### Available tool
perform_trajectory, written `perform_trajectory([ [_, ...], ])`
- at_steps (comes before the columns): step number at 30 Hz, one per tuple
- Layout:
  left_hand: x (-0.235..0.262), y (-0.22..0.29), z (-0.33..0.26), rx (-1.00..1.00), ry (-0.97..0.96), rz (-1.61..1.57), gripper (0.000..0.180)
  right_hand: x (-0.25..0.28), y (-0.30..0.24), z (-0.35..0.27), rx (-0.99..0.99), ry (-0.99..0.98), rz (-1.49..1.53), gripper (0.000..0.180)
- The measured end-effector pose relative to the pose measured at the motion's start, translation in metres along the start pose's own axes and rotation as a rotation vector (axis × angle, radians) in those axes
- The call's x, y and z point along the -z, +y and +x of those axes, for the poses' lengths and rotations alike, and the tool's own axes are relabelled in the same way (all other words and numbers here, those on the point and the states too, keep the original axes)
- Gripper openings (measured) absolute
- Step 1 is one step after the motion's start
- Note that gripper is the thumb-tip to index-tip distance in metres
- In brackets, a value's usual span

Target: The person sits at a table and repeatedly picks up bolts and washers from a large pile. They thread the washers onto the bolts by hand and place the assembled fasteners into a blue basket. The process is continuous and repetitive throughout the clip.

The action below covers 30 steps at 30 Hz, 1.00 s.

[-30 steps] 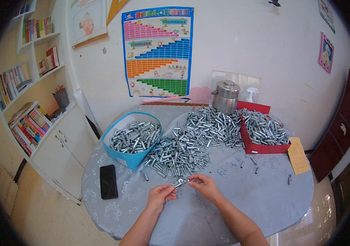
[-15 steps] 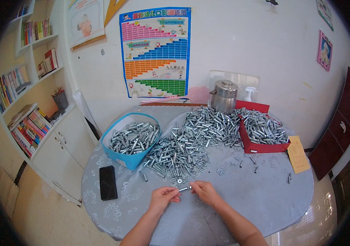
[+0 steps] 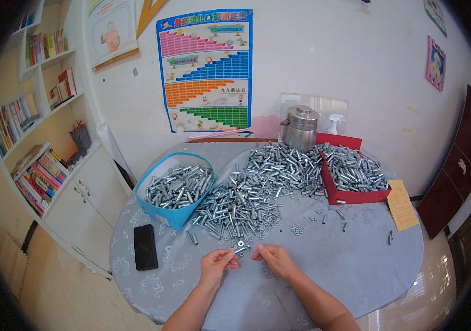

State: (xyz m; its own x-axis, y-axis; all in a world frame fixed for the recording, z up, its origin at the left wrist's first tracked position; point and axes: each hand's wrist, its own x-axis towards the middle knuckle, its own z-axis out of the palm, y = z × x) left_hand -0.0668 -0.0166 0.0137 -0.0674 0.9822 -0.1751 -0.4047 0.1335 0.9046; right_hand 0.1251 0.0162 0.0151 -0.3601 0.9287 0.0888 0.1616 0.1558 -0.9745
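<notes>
My left hand (image 3: 217, 267) pinches a short silvery bolt (image 3: 240, 250), which points up and to the right from its fingertips. A small gap to the right, my right hand (image 3: 273, 260) has its thumb and fingers pressed together. Anything between them is too small or hidden to make out. Just beyond both hands lies the near edge of a big heap of loose metal bolts and sleeves (image 3: 242, 205), with washers (image 3: 241, 243) scattered along it.
A blue container (image 3: 176, 214) full of metal pieces stands at the left, a red box (image 3: 357, 197) of them at the right. Also on the grey tablecloth (image 3: 213, 309) are a black phone (image 3: 145, 247), a steel pot (image 3: 300, 129) and a yellow paper (image 3: 402, 205).
My right hand has come away from the bolt's end, leaving a gap. In my left hand the bolt now tilts up more steeply. The view has shifted slightly.
</notes>
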Motion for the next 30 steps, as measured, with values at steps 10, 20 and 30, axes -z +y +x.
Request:
perform_trajectory([
  [10,-0.002,0.000,-0.001,-0.003,-0.007,-0.010,0.011,-0.002,-0.002,0.001,0.022,0.042,0.138,0.032],
  [20,-0.001,-0.004,0.000,-0.034,0.005,0.007,0.015,-0.003,-0.003,-0.002,-0.024,-0.002,0.116,0.032],
  [30,0.005,0.004,0.009,-0.210,0.183,-0.006,0.013,-0.003,0.010,-0.001,-0.010,-0.037,0.131,0.032],
])
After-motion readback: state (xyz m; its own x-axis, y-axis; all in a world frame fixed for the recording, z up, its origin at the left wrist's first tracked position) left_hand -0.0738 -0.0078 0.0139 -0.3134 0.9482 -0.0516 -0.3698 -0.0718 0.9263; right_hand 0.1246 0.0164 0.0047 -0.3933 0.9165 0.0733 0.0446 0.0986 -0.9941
